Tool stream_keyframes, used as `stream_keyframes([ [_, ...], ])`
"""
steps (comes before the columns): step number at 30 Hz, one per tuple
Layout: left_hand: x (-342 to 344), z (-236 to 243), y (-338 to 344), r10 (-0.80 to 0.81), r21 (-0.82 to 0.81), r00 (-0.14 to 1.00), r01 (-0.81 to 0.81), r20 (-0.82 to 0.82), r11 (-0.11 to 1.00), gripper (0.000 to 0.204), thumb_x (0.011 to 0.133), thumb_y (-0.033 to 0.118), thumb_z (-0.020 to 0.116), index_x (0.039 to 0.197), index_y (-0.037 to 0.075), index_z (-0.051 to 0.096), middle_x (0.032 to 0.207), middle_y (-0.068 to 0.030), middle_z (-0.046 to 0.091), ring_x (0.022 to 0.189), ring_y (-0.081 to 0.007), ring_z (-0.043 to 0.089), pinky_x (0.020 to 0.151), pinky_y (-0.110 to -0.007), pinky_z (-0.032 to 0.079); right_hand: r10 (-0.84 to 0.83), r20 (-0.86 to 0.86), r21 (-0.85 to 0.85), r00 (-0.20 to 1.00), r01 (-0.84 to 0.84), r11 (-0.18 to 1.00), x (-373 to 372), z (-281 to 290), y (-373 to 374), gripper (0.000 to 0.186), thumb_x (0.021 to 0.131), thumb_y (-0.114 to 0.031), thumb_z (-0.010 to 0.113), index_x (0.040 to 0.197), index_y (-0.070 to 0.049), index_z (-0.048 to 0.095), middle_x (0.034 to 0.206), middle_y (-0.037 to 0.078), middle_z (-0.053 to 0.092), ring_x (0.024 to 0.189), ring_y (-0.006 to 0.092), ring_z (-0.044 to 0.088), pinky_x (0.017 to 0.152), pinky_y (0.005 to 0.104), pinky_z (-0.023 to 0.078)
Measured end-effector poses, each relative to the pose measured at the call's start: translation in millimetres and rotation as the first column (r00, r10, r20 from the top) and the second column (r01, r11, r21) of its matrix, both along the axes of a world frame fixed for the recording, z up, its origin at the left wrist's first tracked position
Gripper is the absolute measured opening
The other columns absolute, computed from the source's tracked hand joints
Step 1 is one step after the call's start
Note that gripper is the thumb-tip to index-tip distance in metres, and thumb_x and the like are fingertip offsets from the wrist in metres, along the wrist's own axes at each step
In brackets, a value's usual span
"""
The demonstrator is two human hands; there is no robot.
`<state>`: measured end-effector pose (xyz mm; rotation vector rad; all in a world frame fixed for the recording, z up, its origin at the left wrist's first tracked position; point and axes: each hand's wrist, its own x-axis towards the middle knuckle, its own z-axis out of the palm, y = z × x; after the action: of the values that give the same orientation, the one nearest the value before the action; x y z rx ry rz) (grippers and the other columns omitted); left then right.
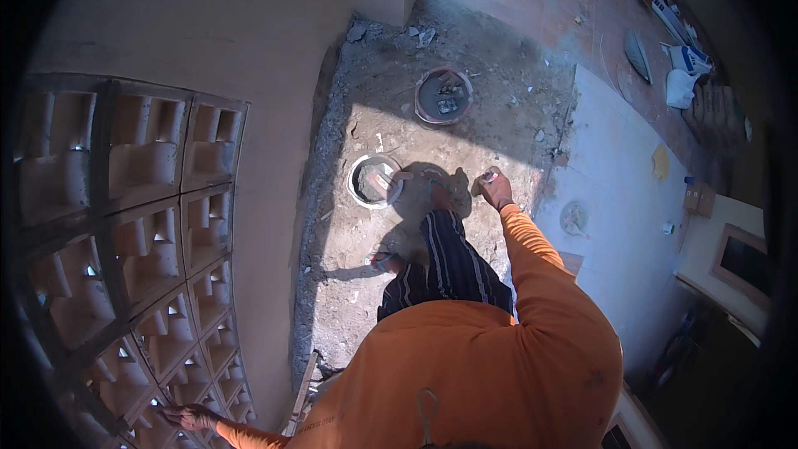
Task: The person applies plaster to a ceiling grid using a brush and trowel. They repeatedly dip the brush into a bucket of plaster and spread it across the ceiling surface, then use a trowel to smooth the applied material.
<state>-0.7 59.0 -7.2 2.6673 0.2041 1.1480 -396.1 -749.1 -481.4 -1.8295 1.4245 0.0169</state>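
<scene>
My left hand reaches out at the lower left, its fingers stretched against the pale openwork block wall. My right hand is closed around the handle of what looks like a small trowel, held above the dusty ground in front of me. Most of the blade is in shade and hard to make out. Left of it stands a white-rimmed bucket with grey mix inside and a wooden-handled tool lying in it. Farther off is a wider reddish tub of grey mix holding some pieces.
My sandalled feet stand on rough ground. A plain wall runs along the left. At right lies a pale slab with a round item. White bags and clutter lie at the upper right. A wooden strip leans low at left.
</scene>
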Motion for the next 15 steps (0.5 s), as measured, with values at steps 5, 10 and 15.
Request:
stream_keyframes([
  [5, 7, -12, -15, 0.151, 0.237, 0.987, -0.132, -0.063, 0.962, 0.058, 0.108, 0.045, 0.044, 0.144, 0.000, 0.051, 0.145, -0.0195, 0.053, 0.134, -0.0332, 0.049, 0.113, -0.039, 0.039, -0.313, 0.225, 0.328, 0.923, 0.230, 0.916, 121, -122, -111, 0.030, 0.081, -0.026, 0.078, 0.104, -0.010, 0.068, 0.090, 0.008, 0.070, 0.081, 0.0205, 0.066, 0.075, 0.0358, 0.054],
  [10, 25, -23, -63, 0.249, 0.372, 0.962, -0.193, -0.109, 0.908, 0.058, 0.108, 0.044, 0.042, 0.144, -0.001, 0.052, 0.146, -0.0213, 0.051, 0.135, -0.0349, 0.048, 0.113, -0.040, 0.037, -0.148, 0.251, -0.092, 0.957, 0.176, 0.980, 215, -229, -175, 0.036, 0.082, -0.028, 0.076, 0.115, -0.013, 0.069, 0.104, 0.015, 0.072, 0.097, 0.0312, 0.069, 0.086, 0.0415, 0.055],
  [15, 47, -25, -89, 0.266, 0.439, 0.953, -0.180, -0.143, 0.880, 0.058, 0.108, 0.043, 0.041, 0.143, -0.002, 0.052, 0.146, -0.0231, 0.050, 0.136, -0.0366, 0.046, 0.114, -0.041, 0.036, 0.111, -0.013, 0.118, 0.994, -0.108, 0.987, 248, -296, -196, 0.043, 0.093, -0.039, 0.063, 0.129, -0.015, 0.062, 0.136, 0.017, 0.060, 0.122, 0.0402, 0.060, 0.105, 0.0459, 0.048],
])
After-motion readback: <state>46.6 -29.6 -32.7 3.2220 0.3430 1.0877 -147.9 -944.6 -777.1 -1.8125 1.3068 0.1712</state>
